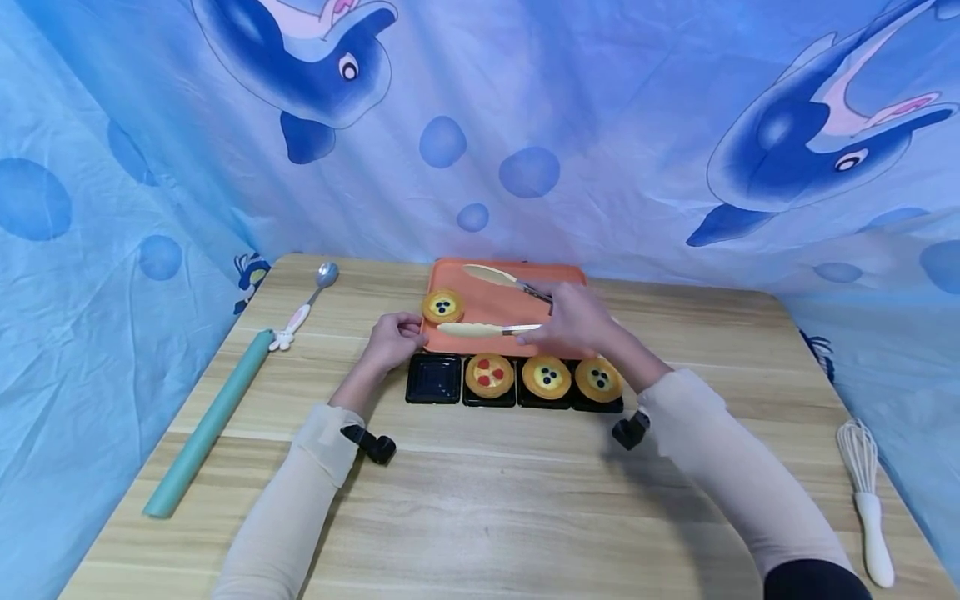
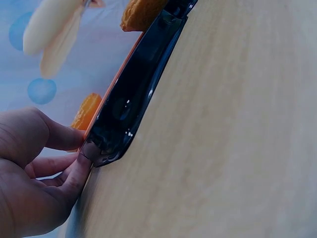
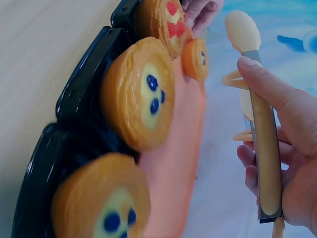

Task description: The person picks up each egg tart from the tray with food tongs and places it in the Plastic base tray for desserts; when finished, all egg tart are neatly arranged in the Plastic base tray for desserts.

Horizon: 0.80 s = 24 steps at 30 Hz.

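Observation:
My right hand (image 1: 573,321) grips a pair of tongs (image 3: 266,158), whose pale tips stand apart over an orange tray (image 1: 510,267). One blueberry tart (image 1: 443,306) sits at the tray's left side, between the tong tips and my left hand (image 1: 393,340). That left hand pinches the tray's left edge between thumb and fingers, close to the corner of a black square dish (image 1: 433,379) with nothing in it. Along the tray's front edge, the other black dishes hold a strawberry-topped tart (image 1: 489,376) and two blueberry tarts, one in the middle (image 1: 547,377) and one at the right (image 1: 598,380).
On the table's left lie a spoon with a rabbit handle (image 1: 298,315) and a long green roll (image 1: 210,423). A whisk (image 1: 866,500) with a white handle lies near the right edge. Behind the table hangs a blue dolphin-print cloth (image 1: 615,108).

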Tool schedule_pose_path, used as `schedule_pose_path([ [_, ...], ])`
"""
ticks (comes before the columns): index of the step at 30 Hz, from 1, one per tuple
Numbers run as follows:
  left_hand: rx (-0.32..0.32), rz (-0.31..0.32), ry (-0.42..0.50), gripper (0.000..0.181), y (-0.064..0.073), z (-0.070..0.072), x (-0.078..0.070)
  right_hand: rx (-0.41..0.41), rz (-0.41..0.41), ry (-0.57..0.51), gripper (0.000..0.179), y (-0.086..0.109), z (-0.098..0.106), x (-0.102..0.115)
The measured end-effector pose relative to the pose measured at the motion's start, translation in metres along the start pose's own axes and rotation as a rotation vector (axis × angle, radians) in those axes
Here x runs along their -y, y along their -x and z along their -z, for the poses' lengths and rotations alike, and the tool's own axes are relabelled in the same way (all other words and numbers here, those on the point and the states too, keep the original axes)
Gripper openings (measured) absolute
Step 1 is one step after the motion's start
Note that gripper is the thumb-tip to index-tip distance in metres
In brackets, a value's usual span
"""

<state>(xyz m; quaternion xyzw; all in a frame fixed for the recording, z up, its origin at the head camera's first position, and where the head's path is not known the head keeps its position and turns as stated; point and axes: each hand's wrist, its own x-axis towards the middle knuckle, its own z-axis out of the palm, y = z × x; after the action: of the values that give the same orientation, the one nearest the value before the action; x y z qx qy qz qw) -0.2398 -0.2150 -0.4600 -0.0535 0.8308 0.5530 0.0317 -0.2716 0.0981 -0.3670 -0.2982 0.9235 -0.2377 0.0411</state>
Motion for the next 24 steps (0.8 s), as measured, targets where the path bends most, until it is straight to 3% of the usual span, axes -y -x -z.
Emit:
schedule_pose_path([
  [7, 0.005, 0.007, 0.005, 0.039, 0.000, 0.001, 0.001, 0.022, -0.032, -0.018, 0.089, -0.026, -0.021, 0.003],
  [16, 0.002, 0.002, 0.010, 0.039, -0.002, 0.001, -0.001, 0.052, -0.134, -0.048, 0.082, -0.037, -0.032, 0.003],
  [24, 0.010, 0.007, 0.006, 0.039, -0.003, 0.001, 0.002, 0.080, -0.117, 0.021, 0.079, -0.043, -0.041, 0.007],
])
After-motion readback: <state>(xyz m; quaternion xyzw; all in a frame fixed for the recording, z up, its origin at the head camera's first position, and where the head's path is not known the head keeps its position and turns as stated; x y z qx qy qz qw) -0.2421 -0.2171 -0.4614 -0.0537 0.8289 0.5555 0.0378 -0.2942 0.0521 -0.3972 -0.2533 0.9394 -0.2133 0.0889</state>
